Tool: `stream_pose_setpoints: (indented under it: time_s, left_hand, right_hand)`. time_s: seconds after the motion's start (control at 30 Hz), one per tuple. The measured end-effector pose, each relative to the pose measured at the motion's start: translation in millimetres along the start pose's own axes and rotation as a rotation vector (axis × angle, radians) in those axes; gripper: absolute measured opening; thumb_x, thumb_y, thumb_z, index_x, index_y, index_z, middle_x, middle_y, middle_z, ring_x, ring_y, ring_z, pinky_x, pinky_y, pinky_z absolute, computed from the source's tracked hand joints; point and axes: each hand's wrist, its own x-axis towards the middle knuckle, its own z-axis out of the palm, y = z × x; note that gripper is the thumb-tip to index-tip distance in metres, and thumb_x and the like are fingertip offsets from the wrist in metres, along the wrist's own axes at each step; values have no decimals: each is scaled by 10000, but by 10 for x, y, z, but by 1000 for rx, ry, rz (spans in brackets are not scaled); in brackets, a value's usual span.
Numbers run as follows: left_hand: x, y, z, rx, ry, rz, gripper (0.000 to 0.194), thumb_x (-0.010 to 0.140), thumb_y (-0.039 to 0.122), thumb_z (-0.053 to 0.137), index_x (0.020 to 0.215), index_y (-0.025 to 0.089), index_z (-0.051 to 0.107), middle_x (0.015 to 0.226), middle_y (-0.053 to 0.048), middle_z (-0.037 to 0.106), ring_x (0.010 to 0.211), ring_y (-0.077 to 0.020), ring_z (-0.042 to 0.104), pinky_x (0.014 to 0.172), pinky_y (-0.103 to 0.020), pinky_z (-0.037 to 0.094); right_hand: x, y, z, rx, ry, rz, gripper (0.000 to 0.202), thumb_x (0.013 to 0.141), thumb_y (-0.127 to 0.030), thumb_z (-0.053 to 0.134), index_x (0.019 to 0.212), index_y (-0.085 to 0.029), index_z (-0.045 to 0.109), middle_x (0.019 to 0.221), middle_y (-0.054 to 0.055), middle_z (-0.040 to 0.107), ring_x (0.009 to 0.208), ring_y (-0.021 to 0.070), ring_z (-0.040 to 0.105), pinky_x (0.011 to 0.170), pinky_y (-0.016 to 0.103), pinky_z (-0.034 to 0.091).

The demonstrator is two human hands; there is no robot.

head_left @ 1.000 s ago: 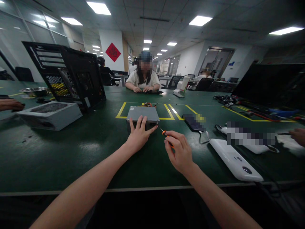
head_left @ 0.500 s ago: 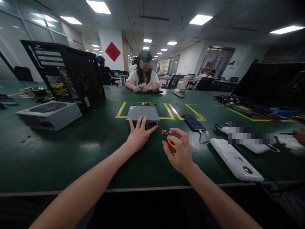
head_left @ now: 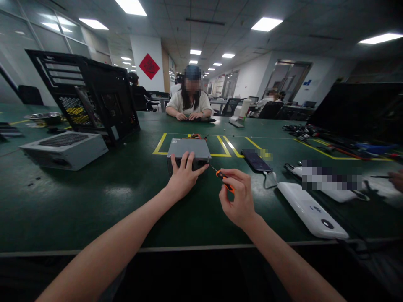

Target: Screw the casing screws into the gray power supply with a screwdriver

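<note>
A grey computer power supply (head_left: 189, 148) sits on the green table in front of me, its cables partly visible behind it. My left hand (head_left: 184, 178) grips its near side, fingers spread up toward the top edge and thumb stretched to the right corner. My right hand (head_left: 237, 193) is closed around the orange and black handle of a screwdriver (head_left: 221, 174). The thin shaft points up and left, its tip at the power supply's near right corner. Whether the tip sits in a screw is too small to tell.
At left stand a second power supply (head_left: 64, 151), a black computer case (head_left: 94, 96) and a metal bowl (head_left: 45, 118). A phone (head_left: 255, 160) and a white device (head_left: 311, 209) lie right. A person (head_left: 190, 100) sits opposite; another person's hand (head_left: 397, 180) shows at the right edge.
My right hand's fingers have closed in on the screwdriver handle from a looser, more open pose. My left hand and the power supply have stayed put.
</note>
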Motion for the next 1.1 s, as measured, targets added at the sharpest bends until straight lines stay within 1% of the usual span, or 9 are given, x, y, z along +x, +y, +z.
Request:
stream_pose_setpoints:
  time_s: [0.17, 0.3, 0.4, 0.57, 0.67, 0.73, 0.87, 1.0, 1.1]
  left_hand:
    - [0, 2, -14, -3, -2, -2, 551, 819, 256, 558, 1316, 419, 383, 1409, -114, 281, 1320, -350, 214, 995, -688, 70]
    - [1, 3, -20, -4, -6, -2, 544, 825, 253, 549, 1316, 418, 382, 1409, -124, 278, 1319, -354, 214, 991, -690, 71]
    - [1, 3, -19, -6, -6, -5, 535, 829, 258, 544, 1313, 419, 384, 1409, -125, 278, 1317, -356, 219, 988, -693, 72]
    - [1, 1, -25, -21, -12, -9, 537, 827, 253, 547, 1312, 420, 387, 1414, -113, 280, 1319, -352, 214, 994, -691, 66]
    - [3, 4, -30, -25, -16, -9, 524, 830, 264, 546, 1309, 416, 394, 1412, -113, 284, 1319, -355, 211, 994, -693, 63]
    - [3, 6, -34, -19, -17, -7, 523, 833, 265, 543, 1310, 415, 392, 1411, -115, 284, 1321, -353, 207, 994, -692, 68]
    - [1, 8, -43, -12, -17, -11, 534, 834, 261, 543, 1316, 420, 378, 1411, -110, 285, 1322, -345, 212, 996, -687, 80]
    - [-1, 7, -46, 0, -13, -7, 523, 838, 272, 537, 1314, 420, 379, 1411, -115, 283, 1321, -347, 215, 995, -687, 75]
    - [0, 7, -42, 6, -14, -6, 544, 830, 265, 546, 1319, 423, 367, 1412, -120, 276, 1320, -347, 219, 993, -686, 78]
  right_hand:
    - [-20, 12, 7, -48, -25, -32, 340, 777, -67, 532, 1076, -207, 449, 1047, 102, 509, 971, 210, 532, 763, 392, 530]
    - [-16, 5, 13, 3, -14, -17, 390, 778, -71, 517, 1125, -209, 402, 1100, 114, 509, 1036, 221, 528, 789, 405, 526]
    - [-7, 0, 10, -32, -32, -9, 342, 791, -102, 534, 1094, -215, 425, 1069, 102, 514, 991, 212, 539, 770, 386, 530]
    - [2, -3, 6, -4, 2, -7, 408, 777, -56, 518, 1131, -212, 389, 1084, 113, 510, 1027, 220, 525, 804, 417, 519]
    - [-3, 0, 10, -11, -30, -7, 376, 786, -92, 536, 1118, -214, 406, 1067, 106, 513, 1001, 222, 530, 781, 409, 525]
    - [-6, 3, 13, -7, -41, -15, 367, 791, -81, 520, 1115, -214, 411, 1043, 98, 517, 973, 210, 537, 773, 395, 528]
    - [-5, 4, 15, 15, -38, -24, 390, 782, -55, 497, 1126, -209, 398, 1086, 114, 508, 1033, 223, 519, 813, 421, 514]
    - [-9, -1, 13, -36, -85, -73, 352, 785, -56, 510, 1090, -216, 435, 1037, 96, 532, 986, 219, 530, 798, 414, 513]
    - [-10, -3, 13, 20, -76, -39, 417, 788, -46, 492, 1152, -218, 385, 1109, 112, 504, 1040, 217, 522, 808, 410, 517]
